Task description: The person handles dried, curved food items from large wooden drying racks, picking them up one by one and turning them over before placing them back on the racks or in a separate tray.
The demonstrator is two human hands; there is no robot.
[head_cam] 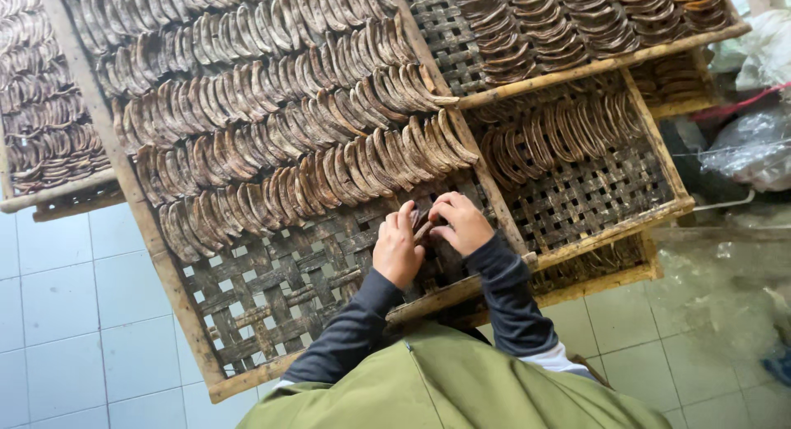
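Fingers (412,217) of both your hands were pinched together on one small brown curved piece (422,229), which sat between the two hands just above the bare weave of the big woven tray (272,301). Your left hand (397,248) gripped it from the near side with the fingers curled shut over it; your right hand (461,221) met it from the far side, thumb and forefinger closed on its other end. How much of the piece each hand covered could not be made out, since the fingers hid most of it.

That tray carried rows of the same curved brown pieces (272,107), laid overlapping like shingles from its far edge down to about its middle. The nearest row (321,186) ended close to the tray's right edge, right beside your hands. The near half of the tray showed only open bamboo lattice. More trays of the same kind lay around it: one at the left (49,107), one at the far right (577,25), and a partly filled one (585,157) beside your right hand, all resting over a pale tiled floor (66,314).

By the look of it, you were at the laying-down step, with the piece about to join the end of the nearest row or start a new one below it. The next move would have called for tilting the piece to match its neighbours' lean and letting both grips go without nudging the row.
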